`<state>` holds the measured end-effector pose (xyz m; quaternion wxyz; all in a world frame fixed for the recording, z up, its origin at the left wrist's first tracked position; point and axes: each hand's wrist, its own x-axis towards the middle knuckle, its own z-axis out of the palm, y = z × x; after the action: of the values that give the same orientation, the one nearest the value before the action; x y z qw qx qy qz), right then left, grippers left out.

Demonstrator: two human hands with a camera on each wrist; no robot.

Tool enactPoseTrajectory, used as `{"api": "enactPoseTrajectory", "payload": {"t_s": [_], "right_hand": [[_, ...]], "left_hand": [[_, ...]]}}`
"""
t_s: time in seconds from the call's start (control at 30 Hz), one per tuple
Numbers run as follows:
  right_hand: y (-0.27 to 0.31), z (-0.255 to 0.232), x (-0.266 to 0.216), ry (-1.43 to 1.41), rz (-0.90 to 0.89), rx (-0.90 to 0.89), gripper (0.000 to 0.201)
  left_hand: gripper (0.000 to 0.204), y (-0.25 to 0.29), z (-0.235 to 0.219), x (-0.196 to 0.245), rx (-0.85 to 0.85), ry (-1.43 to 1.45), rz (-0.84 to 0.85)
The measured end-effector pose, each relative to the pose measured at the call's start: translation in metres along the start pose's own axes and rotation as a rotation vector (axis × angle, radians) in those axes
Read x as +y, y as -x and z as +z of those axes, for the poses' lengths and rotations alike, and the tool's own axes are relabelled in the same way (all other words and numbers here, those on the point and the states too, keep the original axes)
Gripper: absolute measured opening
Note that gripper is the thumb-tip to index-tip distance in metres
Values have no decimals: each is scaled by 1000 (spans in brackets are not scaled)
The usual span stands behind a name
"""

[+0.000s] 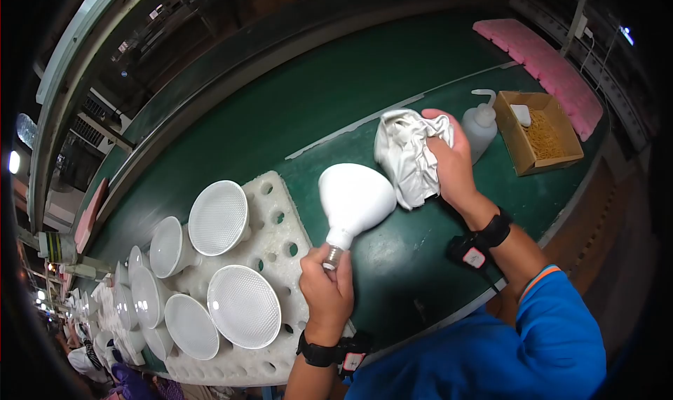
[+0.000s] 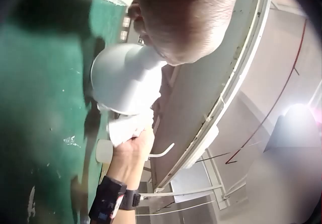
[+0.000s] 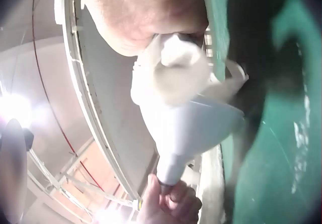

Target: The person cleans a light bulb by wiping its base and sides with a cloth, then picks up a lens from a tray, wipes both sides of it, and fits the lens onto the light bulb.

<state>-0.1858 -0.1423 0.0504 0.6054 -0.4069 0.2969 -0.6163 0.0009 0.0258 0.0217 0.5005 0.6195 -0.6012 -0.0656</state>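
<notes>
White, cone-shaped bulb (image 1: 354,200), its ribbed metal base (image 1: 334,256) in the left grip (image 1: 327,289), crumpled cloth (image 1: 408,163) in the right grip (image 1: 456,165)

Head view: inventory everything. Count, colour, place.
Reflector bulb: 1, white, centre
Cloth: 1, white, beside that bulb's face
Other reflector bulbs: at least eight, white, left
Foam tray: 1 clear, off-white, under nearest bulbs
Squeeze bottle: 1, translucent white, right
Cardboard box: 1, brown, right of bottle
Slabs: 2, pink, far right and left
Workbench: 1, green, beneath
People: count unclear, mixed clothing, lower-left background
Metal framework: uncounted, grey, upper left
Left hand: 1, bare, pinching bulb's base
Right hand: 1, bare, gripping cloth
Wrist cameras: 2, black, one per wrist
Shirt: 1, blue, lower right
</notes>
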Motion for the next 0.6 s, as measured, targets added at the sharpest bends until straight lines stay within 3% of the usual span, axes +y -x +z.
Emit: {"api": "enactPoseTrajectory", "payload": {"t_s": [0.07, 0.1, 0.13, 0.17, 0.23, 0.3, 0.33, 0.37, 0.43, 0.53, 0.6], "right_hand": [[25, 17, 0, 487, -434, -204, 37], [39, 30, -2, 678, -561, -569, 37], [39, 38, 5, 820, -638, -799, 33], [39, 46, 11, 920, -722, -1038, 30], [17, 57, 10, 1086, -1049, -884, 25], [-14, 51, 9, 1139, -635, -722, 25], [-30, 43, 15, 1025, -478, -602, 29], [-42, 31, 20, 959, -368, -650, 34], [-30, 11, 33, 765, -152, -541, 35], [-18, -8, 42, 656, -128, -322, 34], [-14, -11, 34, 509, 82, -280, 32]], "left_hand": [[26, -4, -2, 3, -83, -99, 114], [27, -5, -4, 5, -130, -150, 169], [28, -5, -6, 7, -134, -243, 327], [28, -5, -4, 6, -118, -205, 288], [28, -1, -2, 3, -94, -133, 207], [28, 0, -1, 3, -73, -146, 196], [29, 0, -1, 3, -69, -136, 194], [29, -1, -1, 2, -63, -128, 197], [30, -5, -3, 2, -58, -136, 224], [33, -4, -2, 5, -96, -191, 240], [30, -4, -3, 7, -119, -215, 279]]}}
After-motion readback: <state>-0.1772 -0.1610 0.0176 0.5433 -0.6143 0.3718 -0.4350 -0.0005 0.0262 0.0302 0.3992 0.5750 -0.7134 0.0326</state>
